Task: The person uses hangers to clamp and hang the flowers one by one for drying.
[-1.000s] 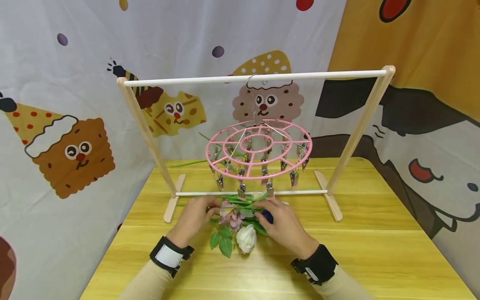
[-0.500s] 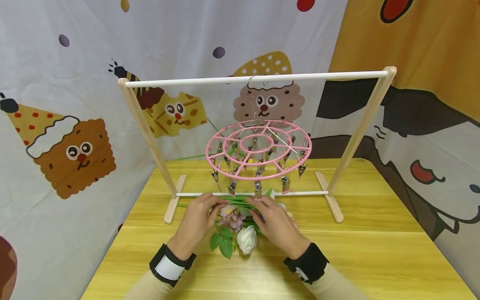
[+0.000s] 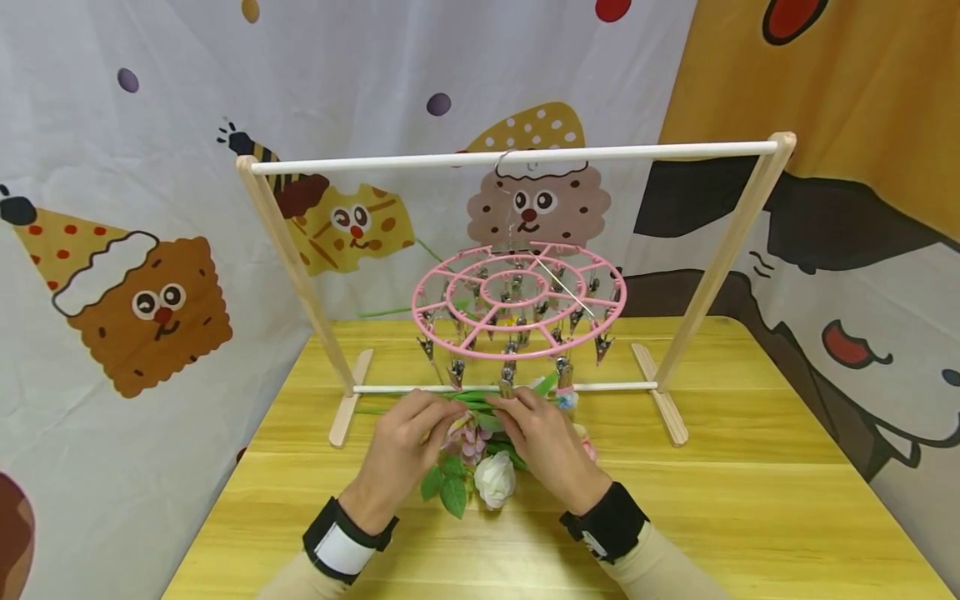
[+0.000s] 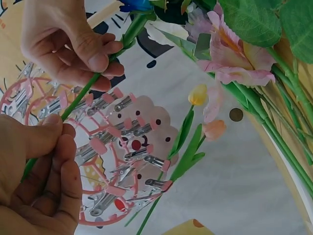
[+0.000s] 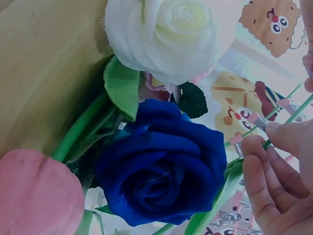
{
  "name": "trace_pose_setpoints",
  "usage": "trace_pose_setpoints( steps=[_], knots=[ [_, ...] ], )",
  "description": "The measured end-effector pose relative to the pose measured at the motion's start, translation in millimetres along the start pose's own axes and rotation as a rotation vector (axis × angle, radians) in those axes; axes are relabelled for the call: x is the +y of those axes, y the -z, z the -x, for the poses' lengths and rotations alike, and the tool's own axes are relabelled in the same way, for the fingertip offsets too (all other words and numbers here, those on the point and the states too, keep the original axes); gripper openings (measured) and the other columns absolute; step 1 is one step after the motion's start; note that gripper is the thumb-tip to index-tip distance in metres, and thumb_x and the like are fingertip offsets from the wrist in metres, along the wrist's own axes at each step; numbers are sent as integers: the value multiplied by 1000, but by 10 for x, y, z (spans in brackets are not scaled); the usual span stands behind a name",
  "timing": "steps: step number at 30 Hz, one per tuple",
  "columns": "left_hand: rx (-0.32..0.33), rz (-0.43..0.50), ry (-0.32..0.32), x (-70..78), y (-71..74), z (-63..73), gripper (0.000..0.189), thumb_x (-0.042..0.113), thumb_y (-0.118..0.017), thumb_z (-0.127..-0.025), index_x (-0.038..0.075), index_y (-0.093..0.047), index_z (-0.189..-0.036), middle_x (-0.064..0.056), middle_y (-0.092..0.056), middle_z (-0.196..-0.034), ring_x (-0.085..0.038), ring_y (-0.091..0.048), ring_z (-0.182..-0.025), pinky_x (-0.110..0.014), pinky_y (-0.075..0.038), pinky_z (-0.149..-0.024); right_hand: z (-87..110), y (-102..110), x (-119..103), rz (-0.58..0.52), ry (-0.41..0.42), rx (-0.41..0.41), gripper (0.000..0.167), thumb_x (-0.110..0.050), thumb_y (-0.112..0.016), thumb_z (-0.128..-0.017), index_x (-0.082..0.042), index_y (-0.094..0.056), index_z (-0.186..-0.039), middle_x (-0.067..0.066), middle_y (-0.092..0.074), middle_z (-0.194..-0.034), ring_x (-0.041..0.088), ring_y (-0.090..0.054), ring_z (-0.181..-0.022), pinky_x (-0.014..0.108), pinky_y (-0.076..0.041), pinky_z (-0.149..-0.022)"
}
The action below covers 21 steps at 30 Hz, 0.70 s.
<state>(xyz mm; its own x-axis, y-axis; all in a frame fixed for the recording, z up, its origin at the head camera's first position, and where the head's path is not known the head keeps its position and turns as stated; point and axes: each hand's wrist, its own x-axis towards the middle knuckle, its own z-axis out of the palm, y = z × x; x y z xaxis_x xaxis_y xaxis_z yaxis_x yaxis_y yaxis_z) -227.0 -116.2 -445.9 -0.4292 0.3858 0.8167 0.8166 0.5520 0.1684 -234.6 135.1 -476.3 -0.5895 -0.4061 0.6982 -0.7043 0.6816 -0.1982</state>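
Observation:
My left hand (image 3: 408,437) pinches a green stem (image 4: 80,98) between thumb and fingers. Closer to the bloom, my right hand (image 3: 543,437) pinches the same stem; a blue rose (image 5: 161,166) is at its end. In the head view the right hand hides that rose. Under and in front of the hands lie more artificial flowers: a white rose (image 3: 495,481), a pink-purple flower (image 3: 468,442) and a pink bloom (image 5: 39,193). Just beyond the fingers hangs a round pink clip hanger (image 3: 517,357) with several metal clips.
The hanger hooks onto the white top bar (image 3: 375,162) of a wooden rack (image 3: 723,258). A low white bar (image 3: 615,386) runs behind the hands. A yellow tulip (image 4: 197,94) and an orange tulip (image 4: 214,129) show beside the clips. A printed cloth (image 3: 360,67) stands behind the table (image 3: 750,500).
My hands have drawn closer together, the right one shifting left, and now pinch the stem. The blue rose has gone from sight in the head view. The hanger has turned and its clips have swung.

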Motion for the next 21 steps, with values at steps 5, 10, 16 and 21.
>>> trace_pose_setpoints(
  steps=[5,10,16,21],
  knots=[
    [-3,34,13,21,0,10,27,-6,-98,-87,5,-89,-110,-4,-83,-105,-19,-82,-96,-20,-67,-83,20,0,9,-10,-3,38,25,2,-90,-99,-4,-84,-123,8,-71,-102,13,-67,-77,19,-55,-63],
    [-12,131,38,-32,28,13,42,-7,-99,-87,8,-84,-124,-6,-85,-115,-21,-83,-99,-29,-71,-84,49,13,36,-14,4,68,26,2,-89,-99,-6,-84,-124,8,-75,-107,15,-74,-81,21,-60,-66],
    [64,157,150,-243,108,-7,34,-6,-96,-91,8,-83,-119,-8,-86,-108,-20,-81,-88,-32,-70,-77,70,67,76,-18,-18,63,33,1,-91,-97,-10,-86,-128,7,-79,-108,17,-80,-89,23,-66,-71],
    [149,150,372,-391,160,-63,22,4,-86,-106,4,-81,-127,-10,-86,-109,-23,-82,-93,-17,-65,-83,103,146,88,-33,-29,50,36,3,-90,-98,-11,-86,-131,7,-80,-112,18,-81,-97,24,-68,-77]
  ],
)
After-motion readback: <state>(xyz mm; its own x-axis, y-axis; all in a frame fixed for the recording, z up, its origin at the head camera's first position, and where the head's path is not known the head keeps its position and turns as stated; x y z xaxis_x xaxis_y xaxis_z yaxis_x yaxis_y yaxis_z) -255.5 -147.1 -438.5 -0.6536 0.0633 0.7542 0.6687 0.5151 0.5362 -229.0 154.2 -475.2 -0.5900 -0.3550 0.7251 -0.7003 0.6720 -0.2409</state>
